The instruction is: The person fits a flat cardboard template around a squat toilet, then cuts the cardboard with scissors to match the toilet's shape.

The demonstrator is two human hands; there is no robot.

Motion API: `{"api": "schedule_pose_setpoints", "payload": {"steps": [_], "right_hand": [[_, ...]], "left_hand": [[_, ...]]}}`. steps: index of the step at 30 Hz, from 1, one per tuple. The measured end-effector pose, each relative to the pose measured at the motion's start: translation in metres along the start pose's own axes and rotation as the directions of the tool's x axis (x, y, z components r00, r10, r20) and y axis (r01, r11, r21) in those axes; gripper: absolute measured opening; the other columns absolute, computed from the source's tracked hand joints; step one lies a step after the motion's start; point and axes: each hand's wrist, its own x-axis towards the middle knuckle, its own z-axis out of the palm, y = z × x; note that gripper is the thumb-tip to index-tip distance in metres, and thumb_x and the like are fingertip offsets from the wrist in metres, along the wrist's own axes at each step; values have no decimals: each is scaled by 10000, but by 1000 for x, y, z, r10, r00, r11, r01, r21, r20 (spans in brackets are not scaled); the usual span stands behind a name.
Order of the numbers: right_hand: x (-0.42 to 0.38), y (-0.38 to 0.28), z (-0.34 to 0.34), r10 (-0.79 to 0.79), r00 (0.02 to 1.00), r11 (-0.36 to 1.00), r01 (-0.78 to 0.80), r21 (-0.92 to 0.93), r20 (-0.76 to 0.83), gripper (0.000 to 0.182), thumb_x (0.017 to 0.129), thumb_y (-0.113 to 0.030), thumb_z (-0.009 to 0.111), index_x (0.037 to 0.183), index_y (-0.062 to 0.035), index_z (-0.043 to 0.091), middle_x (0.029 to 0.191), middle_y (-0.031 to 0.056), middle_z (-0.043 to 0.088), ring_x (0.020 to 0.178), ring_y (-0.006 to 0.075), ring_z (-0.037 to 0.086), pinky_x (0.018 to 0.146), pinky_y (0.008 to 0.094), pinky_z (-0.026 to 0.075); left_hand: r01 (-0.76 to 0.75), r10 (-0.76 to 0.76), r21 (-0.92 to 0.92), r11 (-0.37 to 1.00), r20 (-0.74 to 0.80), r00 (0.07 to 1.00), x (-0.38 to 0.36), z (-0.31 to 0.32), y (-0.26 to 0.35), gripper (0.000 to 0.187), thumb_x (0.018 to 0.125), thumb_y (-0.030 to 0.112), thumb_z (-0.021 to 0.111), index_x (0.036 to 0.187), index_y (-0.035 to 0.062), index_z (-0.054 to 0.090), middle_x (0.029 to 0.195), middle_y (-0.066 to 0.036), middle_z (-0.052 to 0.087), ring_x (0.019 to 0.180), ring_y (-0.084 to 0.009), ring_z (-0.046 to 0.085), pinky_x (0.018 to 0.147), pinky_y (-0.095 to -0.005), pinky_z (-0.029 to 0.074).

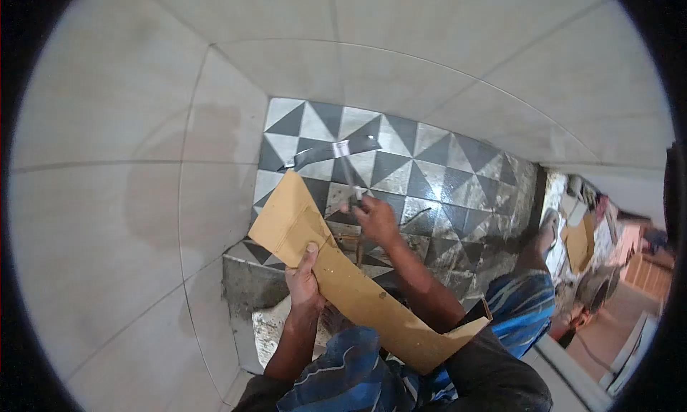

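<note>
Card (372,301) is pinched in the left hand (304,287), thumb on top, hidden fingers presumably beneath; its long end is extended toward four o'clock, above the lap. A squeegee (325,153), apparently, is gripped by its handle in the right hand (379,220), fingers curled, blade toward eleven. Beyond, tiles (429,136) are bounded by wall (107,111) at nine and twelve. A sheen, probably wet, is noted at two. Risks judged: card could be softened by wet tile, or its tip knocked by a blade swung toward nine.
</note>
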Motion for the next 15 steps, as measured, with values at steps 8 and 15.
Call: {"api": "schedule_pose_setpoints", "payload": {"steps": [8, 15], "right_hand": [[-12, 58, -11, 63, 998, 737, -68, -672, -31, 463, 877, -502, 644, 979, -56, 714, 947, 202, 704, 924, 369, 679, 836, 483, 524], [6, 138, -15, 239, 958, 749, -76, -658, 161, 433, 843, -430, 701, 1033, -41, 677, 969, 211, 699, 938, 384, 682, 834, 494, 528]], "left_hand": [[-11, 5, -78, 997, -83, 997, 1, -20, 33, 367, 967, 215, 653, 1256, 9, 561, 1128, -88, 659, 968, -191, 669, 841, -352, 555], [-4, -5, -129, 992, -70, 998, 15, -23, 24, 367, 972, 234, 649, 1245, 1, 576, 1143, -78, 658, 999, -174, 660, 858, -349, 549]]}}
